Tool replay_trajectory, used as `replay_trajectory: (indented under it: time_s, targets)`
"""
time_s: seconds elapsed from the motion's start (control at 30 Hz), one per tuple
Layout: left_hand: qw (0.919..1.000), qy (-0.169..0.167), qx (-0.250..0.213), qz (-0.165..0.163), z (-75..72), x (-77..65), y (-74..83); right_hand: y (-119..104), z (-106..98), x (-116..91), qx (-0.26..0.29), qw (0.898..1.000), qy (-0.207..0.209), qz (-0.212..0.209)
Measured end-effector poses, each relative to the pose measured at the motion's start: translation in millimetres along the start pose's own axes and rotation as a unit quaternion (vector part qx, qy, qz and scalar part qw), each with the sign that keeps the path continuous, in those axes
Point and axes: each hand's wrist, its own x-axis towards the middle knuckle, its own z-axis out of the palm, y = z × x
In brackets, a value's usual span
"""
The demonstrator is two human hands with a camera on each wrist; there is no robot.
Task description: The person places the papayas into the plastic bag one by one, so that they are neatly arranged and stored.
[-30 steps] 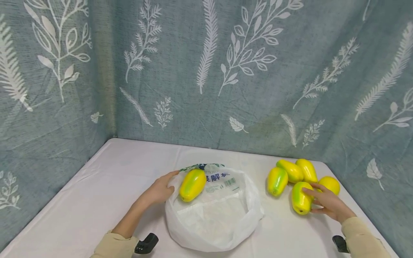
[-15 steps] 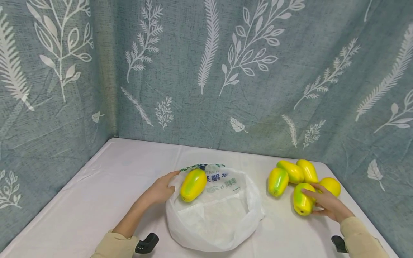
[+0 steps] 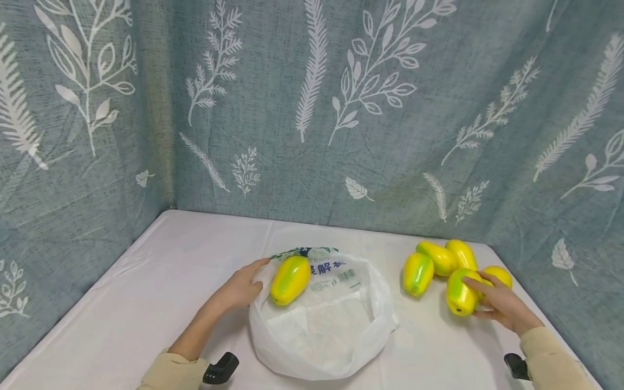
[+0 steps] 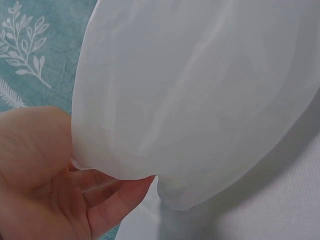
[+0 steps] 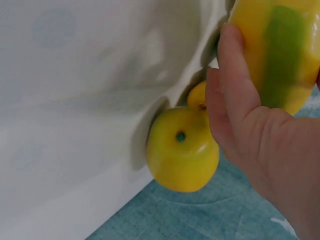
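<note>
My left hand pinches the left rim of a white plastic bag, which stands with its mouth spread wide. In the left wrist view the bag's thin wall hangs between thumb and fingers. One yellow papaya with a green stripe lies at the bag's far left, inside the rim. On the right, my right hand grips another papaya, thumb over its top and fingers along its far side. That green stripe faces up in the right wrist view, on the papaya beside my hand.
Behind the right hand lie several more fruits: a papaya, two yellow ones close together, and a round yellow fruit near the right table edge. A patterned blue-green curtain encloses the white table.
My right hand, gripping the papaya, has shifted slightly away from me and to the right. The left hand and the bag have stayed in place.
</note>
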Motion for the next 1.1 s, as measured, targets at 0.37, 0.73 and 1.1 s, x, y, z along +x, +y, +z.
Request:
replay_trajectory:
  time_s: [0.37, 0.73, 1.1]
  targets:
    - [1.0000, 0.001, -0.004, 0.003, 0.4, 0.5, -0.1, -12.4, 13.6, -6.4, 0.090, 0.994, -0.046, -0.040]
    - [0.9999, 0.002, -0.006, 0.008, -0.7, -1.0, 0.3, -33.9, 45.2, -12.5, 0.135, 0.985, -0.080, -0.067]
    - [0.9999, 0.003, -0.008, 0.007, -1.0, -2.2, 2.0, -48.2, 80.2, -10.6, 0.178, 0.974, -0.116, -0.086]
